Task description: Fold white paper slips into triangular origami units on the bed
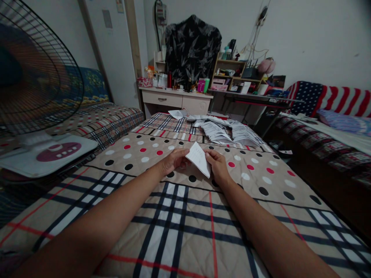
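Between my two hands, a little above the bedspread point(162, 227), is a folded sheet of white printed paper point(199, 159), tilted with one corner pointing up. My left hand point(176, 160) pinches its left edge, the thumb on top and the other fingers curled below. On the opposite side, my right hand point(216, 164) grips the right edge with its thumb over the paper. Farther up the bed lie fanned stacks of similar folded papers point(216, 132), with another stack point(243, 133) to their right. The print is too small to read.
A fan point(43, 69) stands at the left on a white base point(49, 152). Behind the bed are a white drawer desk point(162, 99), a draped dark shirt point(193, 50) and a small shelf point(232, 73). Another bed point(327, 143) is at the right.
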